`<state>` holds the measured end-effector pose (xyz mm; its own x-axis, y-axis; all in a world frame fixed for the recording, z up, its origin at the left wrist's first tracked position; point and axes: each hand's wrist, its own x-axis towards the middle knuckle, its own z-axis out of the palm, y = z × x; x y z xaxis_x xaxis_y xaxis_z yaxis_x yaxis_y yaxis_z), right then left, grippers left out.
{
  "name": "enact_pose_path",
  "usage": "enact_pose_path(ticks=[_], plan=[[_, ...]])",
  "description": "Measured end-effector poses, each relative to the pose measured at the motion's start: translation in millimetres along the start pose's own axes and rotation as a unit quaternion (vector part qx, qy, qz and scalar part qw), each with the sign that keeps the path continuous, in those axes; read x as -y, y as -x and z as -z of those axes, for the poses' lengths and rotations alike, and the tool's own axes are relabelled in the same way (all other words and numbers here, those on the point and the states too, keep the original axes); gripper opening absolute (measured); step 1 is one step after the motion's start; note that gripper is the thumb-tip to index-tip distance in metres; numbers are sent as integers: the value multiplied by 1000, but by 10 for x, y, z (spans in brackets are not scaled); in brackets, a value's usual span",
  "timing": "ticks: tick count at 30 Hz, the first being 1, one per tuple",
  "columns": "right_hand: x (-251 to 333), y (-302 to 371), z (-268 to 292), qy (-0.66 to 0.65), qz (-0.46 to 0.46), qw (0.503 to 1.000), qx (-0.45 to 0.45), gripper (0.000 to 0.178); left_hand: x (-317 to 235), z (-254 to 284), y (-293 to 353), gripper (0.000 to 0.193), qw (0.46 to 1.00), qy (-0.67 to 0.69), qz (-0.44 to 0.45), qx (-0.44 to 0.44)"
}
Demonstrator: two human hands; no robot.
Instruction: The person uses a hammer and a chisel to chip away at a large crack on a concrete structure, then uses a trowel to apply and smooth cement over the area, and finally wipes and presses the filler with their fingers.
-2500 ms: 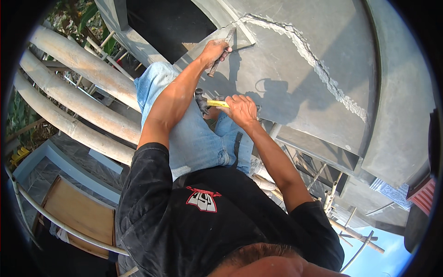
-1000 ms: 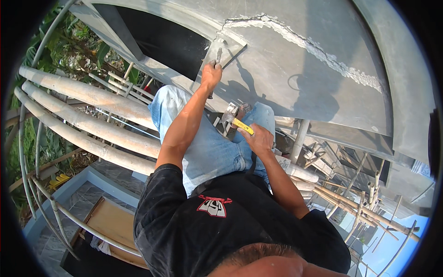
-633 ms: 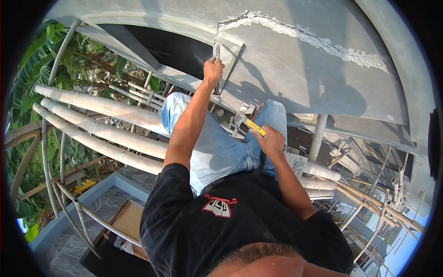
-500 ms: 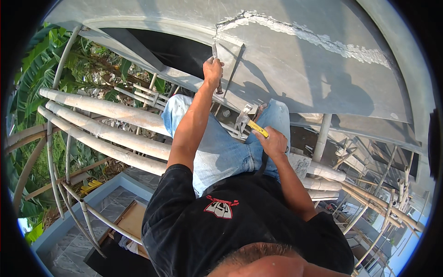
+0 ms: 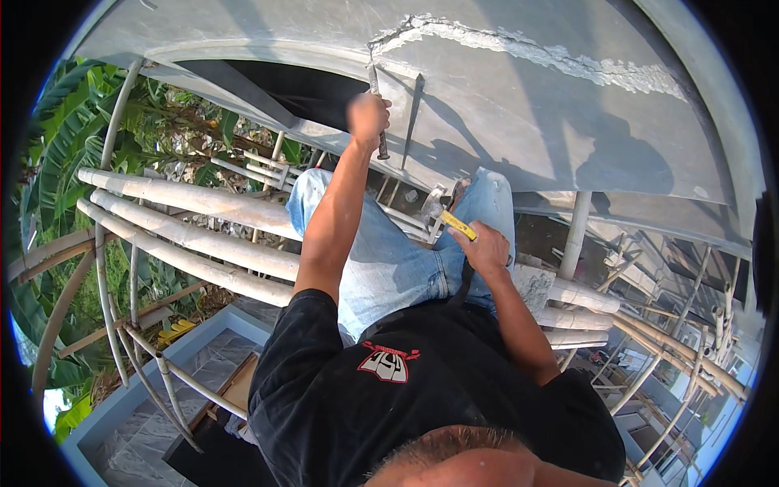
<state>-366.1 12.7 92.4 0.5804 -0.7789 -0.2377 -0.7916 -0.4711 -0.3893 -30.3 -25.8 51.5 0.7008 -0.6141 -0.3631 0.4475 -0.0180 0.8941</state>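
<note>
My left hand [image 5: 369, 119] is wrapped round a steel chisel [image 5: 383, 146], its blunt end sticking out below the fist. The chisel's tip meets the left end of a rough, chipped groove [image 5: 519, 47] in the grey plastered wall [image 5: 519, 105]. Lower and to the right, my right hand [image 5: 488, 250] grips a hammer by its yellow and dark handle [image 5: 459, 226]. The hammer's metal head [image 5: 432, 204] is over my jeans, between the knees, well apart from the chisel.
Thick bamboo poles [image 5: 195, 231] run left of my legs, and more poles [image 5: 580, 312] extend right. Thin upright bamboo [image 5: 105, 300] stands at the left. A dark opening [image 5: 308, 93] lies beside my left hand. Banana leaves [image 5: 69, 154] grow beyond; a tiled floor [image 5: 138, 414] lies below.
The view has shifted slightly, and the wall and poles sit a little differently in it. Both hands keep their tools; the hammer head has turned a little.
</note>
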Motion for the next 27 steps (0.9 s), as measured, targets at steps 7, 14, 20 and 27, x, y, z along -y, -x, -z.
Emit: enact_pose_path(ticks=[7,14,20,27], plan=[[16,-24,4,5,3,1000,-6,48,-3,46,-14,21,996,-20,87,-6],[34,-3,-17,17,1,1000,-3,50,-6,58,-6,18,995,-10,95,12],[49,-14,-25,18,5,1000,0,51,-51,-17,-23,21,998,-3,62,-15],[61,17,-13,18,5,1000,-2,52,-71,95,-49,23,998,-9,59,-12]])
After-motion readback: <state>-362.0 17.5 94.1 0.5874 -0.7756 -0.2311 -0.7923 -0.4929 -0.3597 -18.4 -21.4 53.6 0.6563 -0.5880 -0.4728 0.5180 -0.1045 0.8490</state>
